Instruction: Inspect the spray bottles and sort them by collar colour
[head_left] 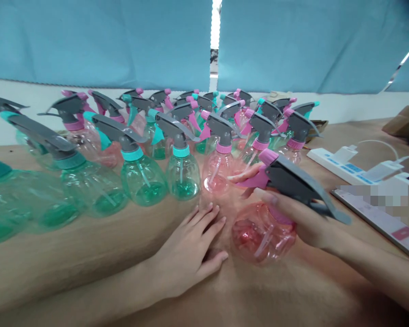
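My right hand (276, 195) is closed around the neck and trigger of a pink spray bottle (259, 236) with a grey and pink head. That bottle is tilted, its see-through base turned toward my left hand. Fingers apart, my left hand (194, 245) lies flat on the wooden table (98, 268) and holds nothing. Just beyond its fingertips stand a green spray bottle (184, 177) with a turquoise collar and an upright pink spray bottle (218, 172). Part of the held bottle's neck is hidden by my right hand.
Several more green and pink spray bottles stand in rows across the back and left, including a green bottle (143, 181). A white power strip (341, 163) with plugs and a phone-like flat device (378, 222) lie at right. Behind hangs a blue curtain (122, 41).
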A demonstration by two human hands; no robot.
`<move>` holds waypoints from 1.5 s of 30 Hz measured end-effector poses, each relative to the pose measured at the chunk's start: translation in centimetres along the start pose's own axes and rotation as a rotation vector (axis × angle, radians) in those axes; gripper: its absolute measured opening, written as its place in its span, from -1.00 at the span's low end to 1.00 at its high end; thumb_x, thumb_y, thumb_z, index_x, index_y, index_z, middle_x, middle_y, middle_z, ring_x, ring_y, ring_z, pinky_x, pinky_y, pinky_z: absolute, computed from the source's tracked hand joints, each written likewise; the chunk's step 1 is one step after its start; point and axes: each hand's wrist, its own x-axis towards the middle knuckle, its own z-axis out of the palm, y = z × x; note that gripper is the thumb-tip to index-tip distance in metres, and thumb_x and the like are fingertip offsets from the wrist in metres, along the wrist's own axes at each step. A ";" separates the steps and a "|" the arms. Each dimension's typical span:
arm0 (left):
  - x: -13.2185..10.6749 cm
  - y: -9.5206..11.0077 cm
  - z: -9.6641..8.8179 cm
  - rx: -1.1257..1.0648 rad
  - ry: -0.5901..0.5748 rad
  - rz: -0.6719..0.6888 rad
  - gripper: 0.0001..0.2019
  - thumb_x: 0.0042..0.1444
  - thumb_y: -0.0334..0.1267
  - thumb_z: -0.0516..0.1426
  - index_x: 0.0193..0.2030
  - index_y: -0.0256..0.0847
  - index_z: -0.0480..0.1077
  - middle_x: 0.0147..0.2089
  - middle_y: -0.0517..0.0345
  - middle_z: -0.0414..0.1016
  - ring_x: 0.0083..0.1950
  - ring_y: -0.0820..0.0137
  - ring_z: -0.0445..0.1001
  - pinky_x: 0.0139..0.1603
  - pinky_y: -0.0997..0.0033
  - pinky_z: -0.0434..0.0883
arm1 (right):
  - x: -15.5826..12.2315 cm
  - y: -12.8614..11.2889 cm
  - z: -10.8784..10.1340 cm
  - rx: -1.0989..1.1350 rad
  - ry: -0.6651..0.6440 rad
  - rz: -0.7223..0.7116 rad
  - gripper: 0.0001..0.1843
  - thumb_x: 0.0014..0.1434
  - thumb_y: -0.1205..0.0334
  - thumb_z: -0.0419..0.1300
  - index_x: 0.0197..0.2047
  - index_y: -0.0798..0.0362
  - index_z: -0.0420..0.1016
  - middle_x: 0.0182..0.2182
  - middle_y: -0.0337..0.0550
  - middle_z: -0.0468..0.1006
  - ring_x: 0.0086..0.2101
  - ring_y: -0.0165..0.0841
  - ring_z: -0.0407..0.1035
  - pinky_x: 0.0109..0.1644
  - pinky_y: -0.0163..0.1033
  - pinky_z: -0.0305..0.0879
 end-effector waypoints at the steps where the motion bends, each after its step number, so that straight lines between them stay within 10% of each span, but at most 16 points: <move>1: 0.0 0.0 0.0 0.001 0.004 0.001 -0.43 0.32 0.00 0.01 0.33 -0.34 0.17 0.41 -0.10 0.02 0.42 0.14 -0.02 0.36 0.06 -0.01 | 0.1 -0.1 0.1 -0.004 0.003 -0.014 -0.81 0.20 0.01 0.19 -0.26 -0.09 0.53 -0.42 -0.25 0.59 -0.40 -0.34 0.50 -0.29 -0.25 0.43; 45: -0.2 -0.3 0.0 -0.018 0.040 0.013 -0.46 0.30 -0.05 0.06 0.33 -0.30 0.18 0.41 -0.06 0.06 0.39 0.11 0.05 0.34 0.03 0.06 | 1.1 -0.6 0.2 0.084 -0.169 0.049 -0.73 0.26 0.01 0.12 -0.36 -0.05 0.54 -0.49 -0.27 0.54 -0.46 -0.40 0.45 -0.37 -0.32 0.42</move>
